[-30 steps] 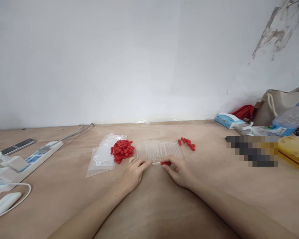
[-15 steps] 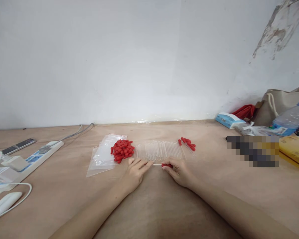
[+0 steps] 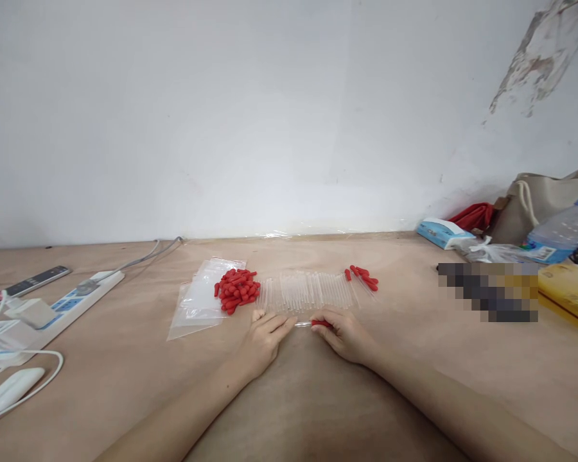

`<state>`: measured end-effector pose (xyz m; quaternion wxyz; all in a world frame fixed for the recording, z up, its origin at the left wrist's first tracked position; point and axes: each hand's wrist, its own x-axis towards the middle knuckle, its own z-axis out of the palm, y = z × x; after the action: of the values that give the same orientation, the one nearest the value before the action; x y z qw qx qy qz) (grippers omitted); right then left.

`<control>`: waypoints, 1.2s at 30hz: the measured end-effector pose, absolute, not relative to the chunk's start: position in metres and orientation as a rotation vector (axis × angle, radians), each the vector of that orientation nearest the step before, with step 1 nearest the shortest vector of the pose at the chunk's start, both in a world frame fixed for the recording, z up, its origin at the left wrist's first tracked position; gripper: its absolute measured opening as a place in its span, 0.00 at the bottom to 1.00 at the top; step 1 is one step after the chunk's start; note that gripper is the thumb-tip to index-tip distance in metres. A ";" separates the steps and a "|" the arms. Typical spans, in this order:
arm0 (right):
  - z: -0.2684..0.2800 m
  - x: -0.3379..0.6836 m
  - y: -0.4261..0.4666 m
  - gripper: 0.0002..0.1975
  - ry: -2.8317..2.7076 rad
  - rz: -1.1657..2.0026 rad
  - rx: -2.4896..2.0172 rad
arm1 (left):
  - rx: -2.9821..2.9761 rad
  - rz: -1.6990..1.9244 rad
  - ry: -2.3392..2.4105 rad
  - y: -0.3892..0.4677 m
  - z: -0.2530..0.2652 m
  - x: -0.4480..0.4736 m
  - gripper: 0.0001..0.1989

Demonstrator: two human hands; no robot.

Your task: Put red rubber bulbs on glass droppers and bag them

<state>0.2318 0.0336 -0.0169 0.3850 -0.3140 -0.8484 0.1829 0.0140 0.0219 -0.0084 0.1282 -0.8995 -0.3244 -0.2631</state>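
Note:
My left hand is closed on a thin clear tube, which lies level between my hands. In my right hand, thumb and fingers pinch a red rubber bulb at the tube's right end. How far the tube sits inside the bulb is hidden. Just beyond my hands, many clear tubes lie side by side in a row. A heap of red bulbs is at their left. On their right lie several clear tubes with red bulbs on their ends.
Clear plastic bags lie under and left of the heap. A power strip with plugs and a remote control are at far left. To the right are a tissue box, a plastic bottle and a yellow packet.
Both hands have shifted slightly toward me with the tube and bulb. The grips look the same, and the visible stretch of tube between them is a little shorter.

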 end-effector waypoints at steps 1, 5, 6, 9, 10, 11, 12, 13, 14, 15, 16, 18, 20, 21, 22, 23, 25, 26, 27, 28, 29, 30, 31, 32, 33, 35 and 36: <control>-0.017 0.232 0.033 0.08 -2.174 0.463 -0.796 | -2.618 -0.764 -0.950 0.022 -0.009 0.014 0.16; -0.016 0.231 0.033 0.08 -2.216 0.449 -0.795 | -2.626 -0.775 -0.957 0.022 -0.010 0.015 0.16; -0.016 0.231 0.033 0.08 -2.222 0.449 -0.794 | -2.626 -0.778 -0.949 0.022 -0.010 0.015 0.16; -0.017 0.231 0.033 0.09 -2.242 0.447 -0.787 | -2.637 -0.772 -0.939 0.021 -0.009 0.017 0.17; -0.017 0.231 0.033 0.09 -2.248 0.441 -0.787 | -2.642 -0.764 -0.942 0.021 -0.009 0.018 0.17; -0.017 0.231 0.033 0.09 -2.255 0.435 -0.787 | -2.648 -0.755 -0.946 0.021 -0.008 0.018 0.17; -0.017 0.231 0.033 0.09 -2.259 0.428 -0.787 | -2.652 -0.750 -0.948 0.021 -0.008 0.018 0.16; -0.017 0.231 0.033 0.09 -2.261 0.425 -0.786 | -2.656 -0.748 -0.947 0.021 -0.008 0.018 0.16; -0.016 0.231 0.033 0.09 -2.260 0.427 -0.783 | -2.660 -0.751 -0.947 0.021 -0.009 0.018 0.16; -0.016 0.231 0.033 0.09 -2.257 0.439 -0.779 | -2.666 -0.756 -0.947 0.022 -0.009 0.018 0.17; -0.015 0.231 0.034 0.10 -2.243 0.464 -0.775 | -2.673 -0.770 -0.949 0.022 -0.010 0.018 0.17; -0.014 0.229 0.035 0.10 -2.155 0.548 -0.781 | -2.699 -0.804 -0.967 0.022 -0.010 0.019 0.16; -0.012 0.227 0.037 0.11 -1.985 0.681 -0.814 | -2.741 -0.835 -1.008 0.021 -0.010 0.022 0.15; -0.012 0.225 0.038 0.13 -1.883 0.764 -0.834 | -2.759 -0.853 -1.036 0.020 -0.009 0.024 0.15; -0.010 0.225 0.040 0.16 -1.779 0.846 -0.850 | -2.771 -0.872 -1.066 0.020 -0.008 0.025 0.16; -0.009 0.225 0.043 0.18 -1.684 0.921 -0.863 | -2.774 -0.890 -1.099 0.019 -0.007 0.026 0.16; -0.004 0.230 0.052 0.20 -1.522 0.999 -0.889 | -2.754 -0.927 -1.170 0.018 -0.004 0.025 0.17; 0.000 0.235 0.058 0.20 -1.461 0.994 -0.914 | -2.736 -0.941 -1.206 0.018 -0.003 0.024 0.17; 0.003 0.243 0.066 0.20 -1.417 0.958 -0.951 | -2.718 -0.950 -1.243 0.018 -0.002 0.023 0.17; 0.008 0.253 0.074 0.21 -1.383 0.906 -1.006 | -2.698 -0.957 -1.277 0.018 -0.002 0.021 0.17; 0.012 0.264 0.083 0.23 -1.374 0.849 -1.067 | -2.681 -0.962 -1.304 0.019 -0.002 0.020 0.16; 0.016 0.276 0.092 0.25 -1.376 0.755 -1.142 | -2.670 -0.963 -1.320 0.020 -0.002 0.019 0.16; 0.019 0.287 0.101 0.26 -1.392 0.629 -1.242 | -2.665 -0.958 -1.325 0.020 -0.002 0.019 0.15; 0.021 0.298 0.108 0.26 -1.436 0.510 -1.351 | -2.667 -0.948 -1.322 0.020 -0.003 0.019 0.14; 0.021 0.306 0.115 0.24 -1.474 0.420 -1.462 | -2.673 -0.936 -1.313 0.021 -0.003 0.020 0.14; 0.019 0.315 0.125 0.17 -1.577 0.313 -1.653 | -2.689 -0.915 -1.293 0.020 -0.004 0.021 0.13; 0.016 0.316 0.129 0.15 -1.617 0.279 -1.721 | -2.693 -0.909 -1.290 0.020 -0.004 0.022 0.12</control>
<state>0.3162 0.1288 0.0155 0.3727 -0.6717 -0.6309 0.1087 0.0217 0.0200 -0.0038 0.0101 -0.8626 -0.4134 -0.2913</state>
